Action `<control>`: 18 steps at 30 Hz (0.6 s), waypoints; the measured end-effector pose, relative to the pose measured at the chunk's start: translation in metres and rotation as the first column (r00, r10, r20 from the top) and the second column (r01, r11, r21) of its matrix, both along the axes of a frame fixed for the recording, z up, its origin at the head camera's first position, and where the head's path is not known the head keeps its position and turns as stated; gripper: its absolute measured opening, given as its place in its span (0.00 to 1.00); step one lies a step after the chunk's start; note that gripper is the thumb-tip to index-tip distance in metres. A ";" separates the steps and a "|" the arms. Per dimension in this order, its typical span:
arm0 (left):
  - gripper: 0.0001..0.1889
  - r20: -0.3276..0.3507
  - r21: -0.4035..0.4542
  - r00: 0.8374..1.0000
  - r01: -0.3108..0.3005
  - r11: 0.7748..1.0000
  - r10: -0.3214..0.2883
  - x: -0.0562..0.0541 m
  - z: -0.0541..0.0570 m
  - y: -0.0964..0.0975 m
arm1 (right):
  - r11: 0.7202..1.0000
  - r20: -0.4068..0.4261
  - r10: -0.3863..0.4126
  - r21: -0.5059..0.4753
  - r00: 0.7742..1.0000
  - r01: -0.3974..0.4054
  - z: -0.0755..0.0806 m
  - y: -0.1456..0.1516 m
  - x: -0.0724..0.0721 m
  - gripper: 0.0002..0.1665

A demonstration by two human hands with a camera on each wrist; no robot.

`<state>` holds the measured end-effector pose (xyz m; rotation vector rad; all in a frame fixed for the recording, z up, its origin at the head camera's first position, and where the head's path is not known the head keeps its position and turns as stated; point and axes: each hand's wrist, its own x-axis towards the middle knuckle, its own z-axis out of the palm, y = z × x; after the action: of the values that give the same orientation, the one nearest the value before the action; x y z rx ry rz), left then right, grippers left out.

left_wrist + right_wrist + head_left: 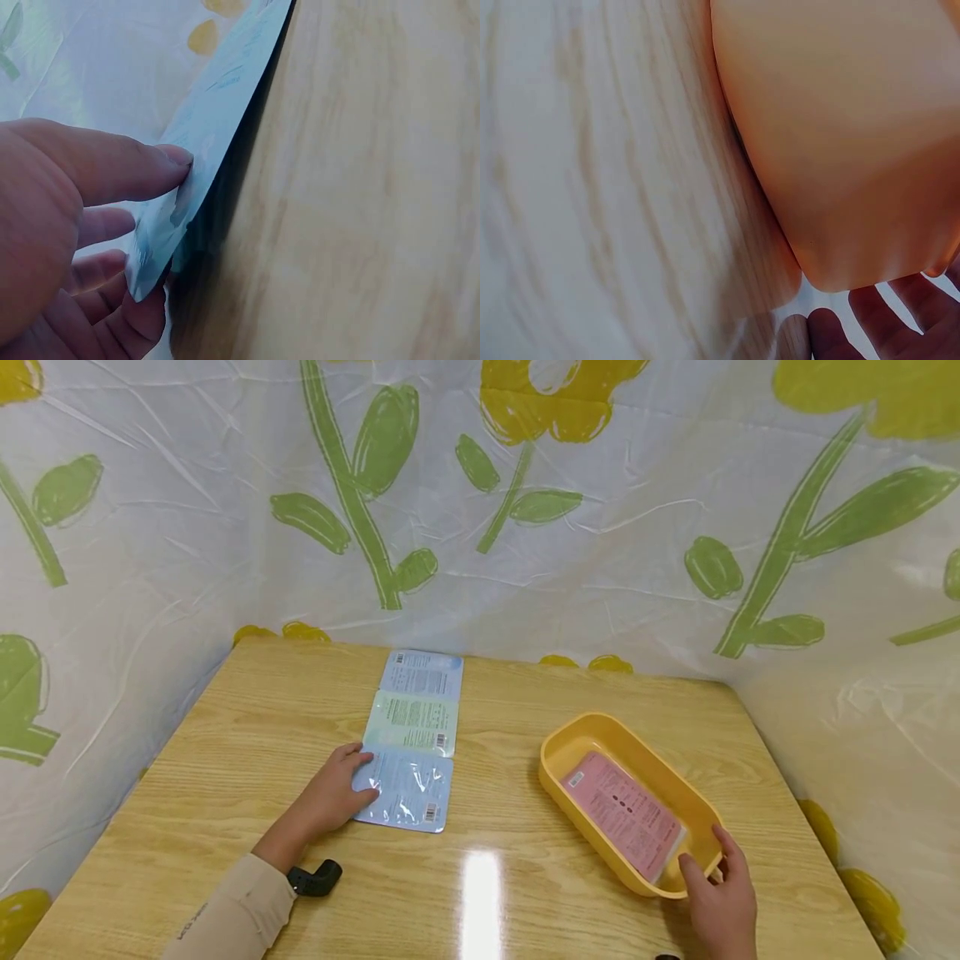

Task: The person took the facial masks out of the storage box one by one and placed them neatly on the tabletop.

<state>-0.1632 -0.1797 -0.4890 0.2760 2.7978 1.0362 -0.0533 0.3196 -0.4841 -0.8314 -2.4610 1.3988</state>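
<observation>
Three flat sheet mask packets lie in a column on the table: a pale blue one [422, 674] at the back, a green one [411, 723] in the middle and a shiny blue one [405, 793] nearest me. My left hand [335, 793] pinches the left edge of the nearest packet. The left wrist view shows the thumb on top of this blue packet [204, 124] and fingers beneath, its edge raised. At the right, my right hand [722, 893] grips the near end of a yellow plastic bin [561, 803], thumb over the rim. A pink packet [624, 810] lies inside it.
The wood-grain table [517, 743] backs onto a white curtain [615, 527] with flowers printed on it, which also hangs at both sides. A black strap piece [317, 878] sticks out by the left wrist.
</observation>
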 end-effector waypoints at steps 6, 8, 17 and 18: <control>0.35 -0.012 -0.053 1.000 0.002 0.999 -0.003 0.001 -0.001 0.000 | 1.000 0.010 0.002 0.002 1.000 -0.002 0.001 -0.001 0.000 0.43; 0.35 -0.027 -0.077 1.000 0.003 0.997 -0.005 0.002 -0.001 0.000 | 1.000 0.011 0.005 -0.001 1.000 -0.005 0.002 0.000 0.000 0.43; 0.35 -0.045 -0.113 0.999 -0.027 0.993 0.022 0.003 -0.002 0.001 | 1.000 -0.002 0.007 -0.010 1.000 -0.007 0.002 -0.001 0.000 0.43; 0.35 -0.047 -0.118 0.999 -0.028 0.993 0.023 0.003 -0.003 0.001 | 1.000 -0.004 0.005 -0.011 1.000 -0.005 0.002 -0.001 -0.001 0.42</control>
<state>-0.1601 -0.1786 -0.4915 0.2537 2.8974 0.8744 -0.0539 0.3189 -0.4820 -0.8243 -2.4561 1.4163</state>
